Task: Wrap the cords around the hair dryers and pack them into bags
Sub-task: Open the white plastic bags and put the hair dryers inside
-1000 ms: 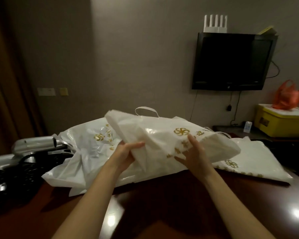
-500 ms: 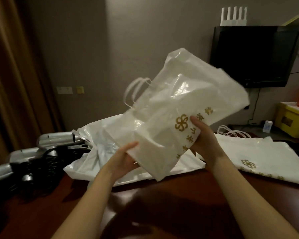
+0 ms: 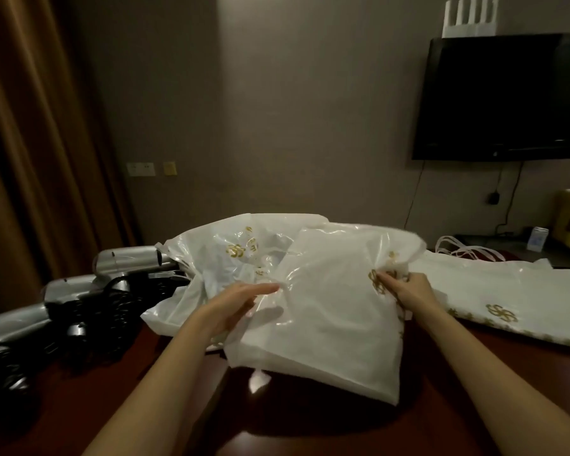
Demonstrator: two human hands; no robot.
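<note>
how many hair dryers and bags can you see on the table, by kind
silver hair dryers: 3, at the left with black cords
white bags: 3: held bag, crumpled bag behind it, flat bag at the right
total: 6

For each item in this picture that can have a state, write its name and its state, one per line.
Held bag: gripped at both sides, low over the table.
Left hand: holding the bag.
Right hand: pinching the bag.
Hair dryers: unpacked, on the table.
TV: off.
</note>
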